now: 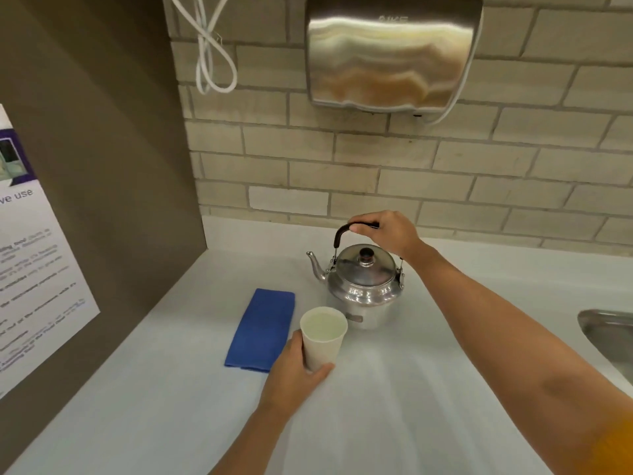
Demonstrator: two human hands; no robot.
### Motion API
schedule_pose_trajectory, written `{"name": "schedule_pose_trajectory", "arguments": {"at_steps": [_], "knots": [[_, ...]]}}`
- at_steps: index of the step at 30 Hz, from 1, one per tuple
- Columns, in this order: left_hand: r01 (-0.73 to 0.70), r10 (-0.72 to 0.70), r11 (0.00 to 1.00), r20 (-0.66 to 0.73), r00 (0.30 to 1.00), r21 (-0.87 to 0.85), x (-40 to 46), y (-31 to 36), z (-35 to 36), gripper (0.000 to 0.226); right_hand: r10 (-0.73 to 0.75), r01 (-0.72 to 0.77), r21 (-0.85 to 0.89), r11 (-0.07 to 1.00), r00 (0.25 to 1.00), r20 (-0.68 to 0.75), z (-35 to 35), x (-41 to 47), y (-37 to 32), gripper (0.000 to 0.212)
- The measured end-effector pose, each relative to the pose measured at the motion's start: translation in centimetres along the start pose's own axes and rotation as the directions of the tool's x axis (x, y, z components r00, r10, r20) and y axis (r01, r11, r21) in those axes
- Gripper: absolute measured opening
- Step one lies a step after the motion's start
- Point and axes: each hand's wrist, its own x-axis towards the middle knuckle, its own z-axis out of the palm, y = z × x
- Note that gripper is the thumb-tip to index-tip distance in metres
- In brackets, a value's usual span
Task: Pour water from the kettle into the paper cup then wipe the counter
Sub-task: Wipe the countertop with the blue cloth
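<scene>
Head view: we find the kettle (363, 286) standing upright on the desk (394, 389), spout to the left, lid seated. The right hand (388, 233) has its grip closed over the black handle, which stands raised above the lid. The left hand (298, 363) has its grip wrapped round the lower wall of the paper cup (323, 334), which stands upright just in front of the kettle and near touching it.

The cup appears to hold clear liquid to a fair level, though the pale interior makes the surface hard to read. We judge the pour to be done or nearly so. The wipe is not yet begun: the blue cloth (262, 329) lies folded flat on the desk, just left of the cup, untouched by either hand.

Condition of items: kettle polished metal, dark knob on the lid, no dents seen. Cup white, rim round, uncrushed. We see no spill on the desk, though its pale sheen could hide one.
</scene>
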Motion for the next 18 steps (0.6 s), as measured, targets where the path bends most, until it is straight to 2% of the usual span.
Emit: {"name": "schedule_pose_trajectory", "arguments": {"at_steps": [8,15,18], "knots": [[0.009,-0.009,1.0,-0.009,1.0,0.018,0.2,-0.6,0.0,0.079,0.034,-0.035,0.02,0.999,0.996,0.088,4.0,3.3,1.1,0.022],[0.012,-0.012,0.999,-0.003,1.0,0.034,0.0,-0.3,-0.1,0.079,0.038,-0.043,0.082,0.996,0.998,0.055,4.6,3.3,2.3,0.02],[0.013,-0.013,0.999,0.007,1.0,0.037,0.0,-0.2,-0.1,0.081,0.044,-0.047,0.055,0.997,0.998,0.052,4.5,2.9,2.3,0.028]]}}
